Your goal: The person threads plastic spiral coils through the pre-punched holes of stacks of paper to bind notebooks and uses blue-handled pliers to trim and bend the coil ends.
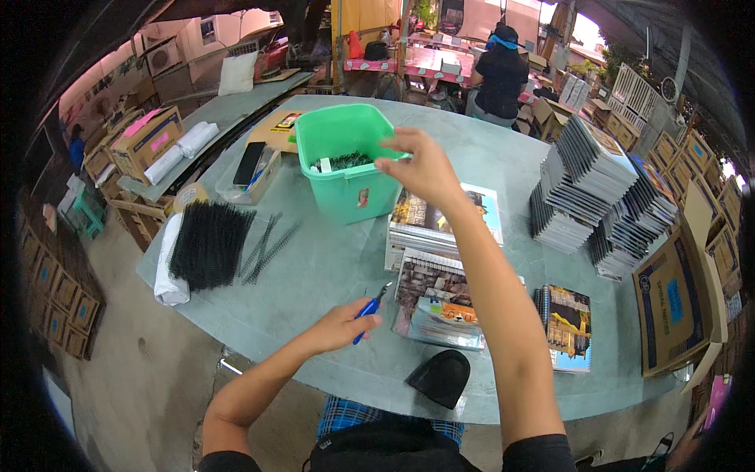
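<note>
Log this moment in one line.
left hand: holds blue-handled cutters; right hand: open by green bin; black coils: table's left; notebook stacks: center, right

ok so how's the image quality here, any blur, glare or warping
Head view: the near edge of the grey table bows fisheye-style, the corners go black; head view: the right hand looks slightly blurred, the blue pliers crisper; head view: daylight at upper right looks washed out.

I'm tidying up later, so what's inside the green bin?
The green bin holds a heap of black wire bits, with a small white piece toward the left. The heap covers the bottom, so anything underneath can't be seen.
</note>
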Tool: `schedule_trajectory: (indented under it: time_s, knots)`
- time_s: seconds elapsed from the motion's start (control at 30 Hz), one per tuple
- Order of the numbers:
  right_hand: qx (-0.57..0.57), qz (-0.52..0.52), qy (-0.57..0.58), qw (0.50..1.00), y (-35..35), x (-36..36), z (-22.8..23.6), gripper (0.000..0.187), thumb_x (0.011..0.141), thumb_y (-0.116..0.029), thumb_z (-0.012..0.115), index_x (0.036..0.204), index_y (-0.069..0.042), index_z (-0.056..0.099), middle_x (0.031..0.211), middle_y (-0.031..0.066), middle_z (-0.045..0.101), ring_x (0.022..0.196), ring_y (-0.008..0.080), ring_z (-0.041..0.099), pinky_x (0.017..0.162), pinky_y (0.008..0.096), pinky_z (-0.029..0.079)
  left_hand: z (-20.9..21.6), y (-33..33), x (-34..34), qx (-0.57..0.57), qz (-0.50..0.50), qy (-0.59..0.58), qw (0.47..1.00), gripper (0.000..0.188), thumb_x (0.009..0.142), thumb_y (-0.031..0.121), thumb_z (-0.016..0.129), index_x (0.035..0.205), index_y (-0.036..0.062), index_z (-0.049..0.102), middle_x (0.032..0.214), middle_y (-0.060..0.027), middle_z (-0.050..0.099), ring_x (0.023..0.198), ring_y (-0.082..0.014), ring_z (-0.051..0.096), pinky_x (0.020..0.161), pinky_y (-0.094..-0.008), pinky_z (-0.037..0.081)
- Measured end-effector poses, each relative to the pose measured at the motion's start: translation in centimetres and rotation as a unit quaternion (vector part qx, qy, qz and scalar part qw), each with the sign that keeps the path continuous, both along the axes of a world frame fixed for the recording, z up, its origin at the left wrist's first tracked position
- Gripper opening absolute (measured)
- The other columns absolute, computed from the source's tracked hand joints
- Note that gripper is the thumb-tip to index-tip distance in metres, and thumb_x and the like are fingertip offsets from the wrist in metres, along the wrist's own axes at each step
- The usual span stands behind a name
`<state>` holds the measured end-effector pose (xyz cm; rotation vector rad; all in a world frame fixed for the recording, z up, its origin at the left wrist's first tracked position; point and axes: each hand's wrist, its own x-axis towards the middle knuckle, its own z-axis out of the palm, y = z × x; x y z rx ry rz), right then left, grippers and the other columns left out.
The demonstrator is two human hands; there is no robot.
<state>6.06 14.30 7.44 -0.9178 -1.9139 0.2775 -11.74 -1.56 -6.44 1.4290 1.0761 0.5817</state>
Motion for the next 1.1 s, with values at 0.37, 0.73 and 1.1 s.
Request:
schedule_trajectory:
  time_s: [0.37, 0.73, 1.1]
  knots:
    - [0.129, 0.098, 0.220, 0.962, -30.6, 7.4, 4.1, 0.022, 0.088, -0.009, 0.053, 0.109, -0.005, 0.058, 0.099, 0.0071, 0.056, 0.094, 0.0184, 0.054, 0.072, 0.0296, 0.045, -8.8, 1.5, -4.3, 0.358, 0.141, 0.412, 0.826, 0.049, 0.077, 0.037, 0.064, 0.113, 0.0052, 0.055, 0.097, -0.0144, 0.054, 0.095, -0.0320, 0.050, 0.082, -0.0442, 0.038]
    - [0.183, -0.064, 0.150, 0.969, -29.2, 9.9, 2.5, 0.046, 0.086, -0.019, 0.057, 0.128, -0.004, 0.046, 0.124, 0.0143, 0.044, 0.109, 0.0271, 0.043, 0.086, 0.0403, 0.031, -9.3, 3.2, -2.0, 0.431, 0.174, 0.412, 0.784, 0.054, 0.076, 0.037, 0.065, 0.117, 0.0048, 0.052, 0.104, -0.0153, 0.051, 0.100, -0.0325, 0.045, 0.088, -0.0447, 0.034]
    - [0.230, -0.251, -0.210, 0.916, -18.5, 9.2, -15.8, 0.035, 0.079, -0.019, 0.060, 0.113, -0.010, 0.059, 0.107, 0.0055, 0.059, 0.102, 0.0250, 0.052, 0.092, 0.0399, 0.034, -10.7, 2.7, -2.9, 0.435, 0.184, 0.406, 0.782, 0.055, 0.075, 0.035, 0.066, 0.118, 0.0038, 0.051, 0.106, -0.0159, 0.050, 0.102, -0.0336, 0.044, 0.089, -0.0453, 0.034]
